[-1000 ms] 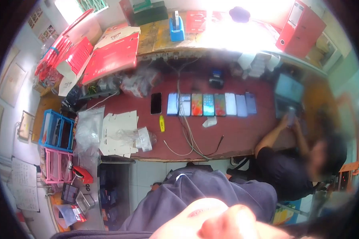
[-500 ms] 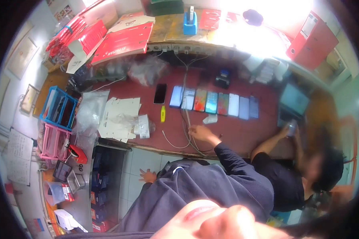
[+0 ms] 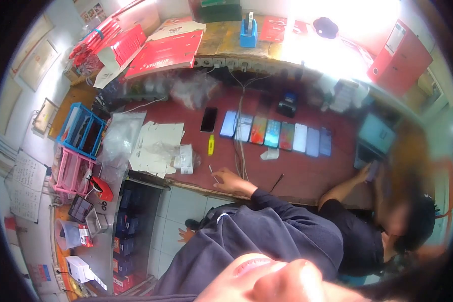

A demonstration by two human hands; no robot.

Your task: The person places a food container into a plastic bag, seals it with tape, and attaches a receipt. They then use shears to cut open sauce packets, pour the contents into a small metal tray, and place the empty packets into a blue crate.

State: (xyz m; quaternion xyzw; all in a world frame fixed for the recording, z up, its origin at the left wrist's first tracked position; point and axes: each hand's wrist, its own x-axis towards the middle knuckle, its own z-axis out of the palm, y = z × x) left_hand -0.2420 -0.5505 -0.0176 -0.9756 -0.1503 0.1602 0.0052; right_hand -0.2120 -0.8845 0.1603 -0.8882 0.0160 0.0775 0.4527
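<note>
My right hand (image 3: 227,180) is over the front edge of the dark red table (image 3: 201,163), its fingers pinched at the end of a white cable (image 3: 214,174). Behind it, long cables (image 3: 240,126) hang down across a row of several phones (image 3: 272,133). A separate black phone (image 3: 209,120) lies to the left, above a yellow marker (image 3: 211,145). Low beside my body, my left hand (image 3: 186,234) has its fingers spread and holds nothing. A small white piece (image 3: 270,154) lies below the phones.
At the right, another person (image 3: 357,226) holds a phone-like object near a laptop (image 3: 376,133). Cardboard sheets (image 3: 156,146) and plastic bags lie on the left. Blue and pink racks stand farther left. Red folders (image 3: 166,53) rest on the upper shelf.
My right hand has moved left and slightly toward the front edge, from the hanging cables to the white cable's end. My left hand is slightly lower. The view has shifted slightly.
</note>
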